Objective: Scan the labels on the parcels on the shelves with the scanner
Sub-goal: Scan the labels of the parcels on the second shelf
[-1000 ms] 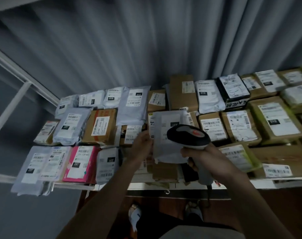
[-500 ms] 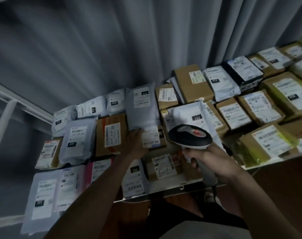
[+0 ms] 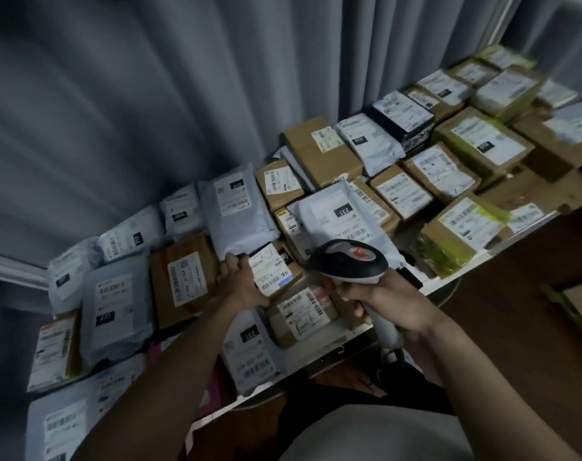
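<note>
Several labelled parcels, cardboard boxes and grey mailer bags, cover a white shelf (image 3: 336, 356). My right hand (image 3: 379, 294) grips the handle of a black and white barcode scanner (image 3: 349, 262) with a red button, its head held just above the parcels at the shelf's front. My left hand (image 3: 239, 281) holds the left edge of a small brown box with a white label (image 3: 271, 271), tilting it up beside the scanner. A white mailer marked 231 (image 3: 339, 214) lies just behind the scanner head. Another labelled brown box (image 3: 299, 311) lies below the held one.
A grey curtain (image 3: 150, 94) hangs right behind the shelf. A taped brown box (image 3: 183, 277) and a grey mailer (image 3: 116, 311) lie left of my left hand. Boxes with green tape (image 3: 459, 231) sit at the right. A brown floor shows below the shelf edge.
The white mailer I held up a second ago lies back on the pile. My left hand has moved left onto the small brown box and tilted it. The view has swung, tilting the shelf.
</note>
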